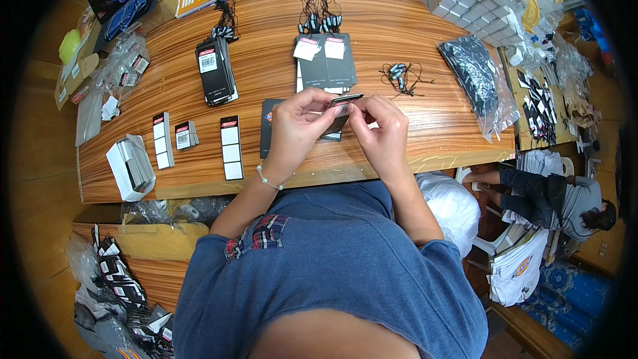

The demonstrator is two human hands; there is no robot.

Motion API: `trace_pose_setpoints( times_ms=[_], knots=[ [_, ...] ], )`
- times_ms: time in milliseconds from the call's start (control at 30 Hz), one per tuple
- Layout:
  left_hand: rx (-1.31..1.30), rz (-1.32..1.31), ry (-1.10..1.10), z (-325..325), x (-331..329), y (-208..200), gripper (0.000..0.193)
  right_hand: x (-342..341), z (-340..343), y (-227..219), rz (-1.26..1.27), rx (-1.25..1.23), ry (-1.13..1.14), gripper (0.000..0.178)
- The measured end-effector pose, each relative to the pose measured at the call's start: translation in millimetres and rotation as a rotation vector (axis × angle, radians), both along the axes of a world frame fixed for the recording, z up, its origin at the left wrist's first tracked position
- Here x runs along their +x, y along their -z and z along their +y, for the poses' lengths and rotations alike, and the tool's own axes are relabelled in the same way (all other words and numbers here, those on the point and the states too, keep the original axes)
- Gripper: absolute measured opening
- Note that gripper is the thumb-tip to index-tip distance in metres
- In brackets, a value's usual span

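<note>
Between my two hands, near the table's front edge, is a black hang tag (346, 99), tilted and seen nearly edge-on. My left hand (298, 125) pinches its left side between thumb and fingers. The fingertips of my right hand (381, 131) are closed at its right end. More black cards lie under my hands, partly hidden, with a dark card (268, 116) showing left of my left wrist. Just beyond stand two side-by-side piles of black tags (325, 70) with white stickers and black strings. Loose black strings (401, 78) lie to the right.
Another tag stack (218, 83) stands left, near a black-and-white label strip (231, 149), label stacks (163, 141) and a white box of cards (131, 169). A plastic bag of black strings (475, 80) and bundled white boxes (475, 3) are at right. A person (565, 203) is beyond.
</note>
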State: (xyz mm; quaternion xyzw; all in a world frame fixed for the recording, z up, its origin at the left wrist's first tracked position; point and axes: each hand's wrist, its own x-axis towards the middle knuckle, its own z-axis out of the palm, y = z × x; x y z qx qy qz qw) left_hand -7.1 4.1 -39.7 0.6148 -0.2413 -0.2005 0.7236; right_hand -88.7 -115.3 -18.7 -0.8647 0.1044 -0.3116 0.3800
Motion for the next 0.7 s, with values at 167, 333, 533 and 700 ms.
trace_pose_setpoints(
  times_ms=[167, 333, 533, 700],
  knots=[
    [-0.019, 0.010, 0.007, -1.2, -1.9, -2.7, 0.010, -1.3, -0.7, 0.1, -0.007, -0.064, -0.001, 0.007],
    [0.047, -0.050, 0.036, 1.2, -4.3, -8.7, 0.012, -3.7, -0.8, 6.3, 0.034, 0.247, -0.019, 0.008],
    [0.107, -0.360, 0.040, 2.4, -6.2, -13.2, 0.016, -8.5, -8.5, 22.5, 0.019, 1.236, -0.258, 0.010],
    [0.131, -0.579, 0.053, 6.1, -4.4, -24.6, 0.016, -12.5, -8.7, 13.7, -0.099, 1.011, -0.213, 0.006]
  ],
)
